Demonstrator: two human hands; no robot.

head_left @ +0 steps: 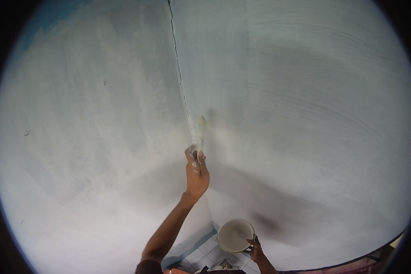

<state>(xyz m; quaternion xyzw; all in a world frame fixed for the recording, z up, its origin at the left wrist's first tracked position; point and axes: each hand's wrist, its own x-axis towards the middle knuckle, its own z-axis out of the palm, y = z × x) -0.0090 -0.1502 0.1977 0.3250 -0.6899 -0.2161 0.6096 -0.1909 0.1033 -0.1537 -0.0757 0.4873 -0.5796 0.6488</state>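
Two bare hands in view, each with one thing: one pale brush-like tool (202,124) in the left hand (197,173), one round whitish bucket (223,233) in the right hand (256,251). Two walls, a left wall (86,137) and a right wall (315,137), both patchy white and grey-blue, with one dark crack (174,39) running down along their corner (207,203) from the upper edge. Three small dark marks (105,83) on the left wall, well apart from one another, and one blue patch (50,23) high up there. Left forearm (168,226) stretched up and rightward from one dark sleeve (148,266) at the lower edge; fingers curled around the tool's lower part, with whitish smears (195,166) on them. Tool nearly upright, rounded head uppermost, just beside the crack's lower end and in front of the right wall; cannot tell whether touching it. Right forearm (266,266) only partly visible, rising from the lower edge and slanting leftward; hand gripping the bucket's right rim, digits over the edge. Bucket held low near the corner, mouth upward, above pale floor tiles (205,250).
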